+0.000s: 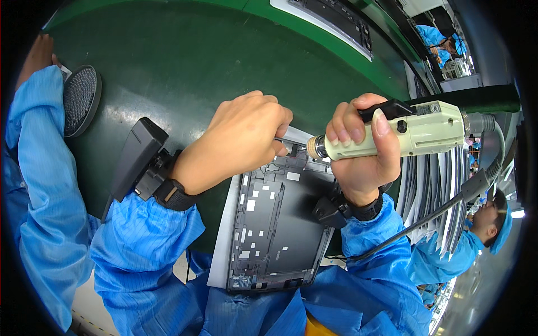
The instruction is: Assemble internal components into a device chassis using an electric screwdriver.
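Observation:
My right hand (367,148) is wrapped round a pale green electric screwdriver (428,130) with a black lever. The tool lies nearly level, its nose pointing left over the far edge of a black laptop casing (300,213). Whether its tip touches the casing cannot be seen. My left hand (244,131) is closed in a pinch at that same far edge, close to the screwdriver's nose; anything between its fingers is too small to make out. The casing lies on a white sheet (224,241), close against my body, with small white patches along its left part.
A round black dish (83,101) of tiny parts stands at the left, beside another person's blue sleeve (47,168). A second black casing (336,22) lies at the back. At the right are stacked sheets (428,196), the screwdriver's cable (414,224) and a co-worker (457,249).

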`<control>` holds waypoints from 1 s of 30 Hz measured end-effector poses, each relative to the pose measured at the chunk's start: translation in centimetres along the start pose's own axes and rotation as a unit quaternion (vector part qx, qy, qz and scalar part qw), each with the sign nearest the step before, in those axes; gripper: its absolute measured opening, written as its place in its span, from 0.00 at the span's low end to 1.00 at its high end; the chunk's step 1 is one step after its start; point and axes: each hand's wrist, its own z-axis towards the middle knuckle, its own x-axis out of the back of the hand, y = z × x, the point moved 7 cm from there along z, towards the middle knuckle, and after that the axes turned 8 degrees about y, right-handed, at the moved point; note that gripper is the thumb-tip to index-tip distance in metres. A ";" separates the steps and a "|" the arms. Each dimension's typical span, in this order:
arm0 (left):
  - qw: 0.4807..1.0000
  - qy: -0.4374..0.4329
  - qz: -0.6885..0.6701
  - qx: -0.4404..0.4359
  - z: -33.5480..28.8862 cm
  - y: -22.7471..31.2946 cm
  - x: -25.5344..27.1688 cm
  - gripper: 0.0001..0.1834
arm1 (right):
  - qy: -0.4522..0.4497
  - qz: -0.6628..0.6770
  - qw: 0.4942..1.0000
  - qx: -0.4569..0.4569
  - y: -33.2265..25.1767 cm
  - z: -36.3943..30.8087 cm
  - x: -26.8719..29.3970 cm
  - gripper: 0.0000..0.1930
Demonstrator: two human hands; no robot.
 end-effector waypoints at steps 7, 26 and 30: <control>1.000 -0.005 0.001 0.007 -0.1 -0.3 -0.1 0.13 | -0.004 -0.004 1.000 -0.007 1.2 0.3 0.4 0.16; 0.998 -0.043 0.037 0.014 0.6 -0.2 -0.3 0.16 | 0.036 0.005 0.997 0.071 -3.0 -0.4 3.5 0.21; 0.994 0.011 0.111 0.005 1.0 1.5 -0.7 0.23 | 0.141 -0.082 0.975 0.151 -9.5 -1.4 9.9 0.22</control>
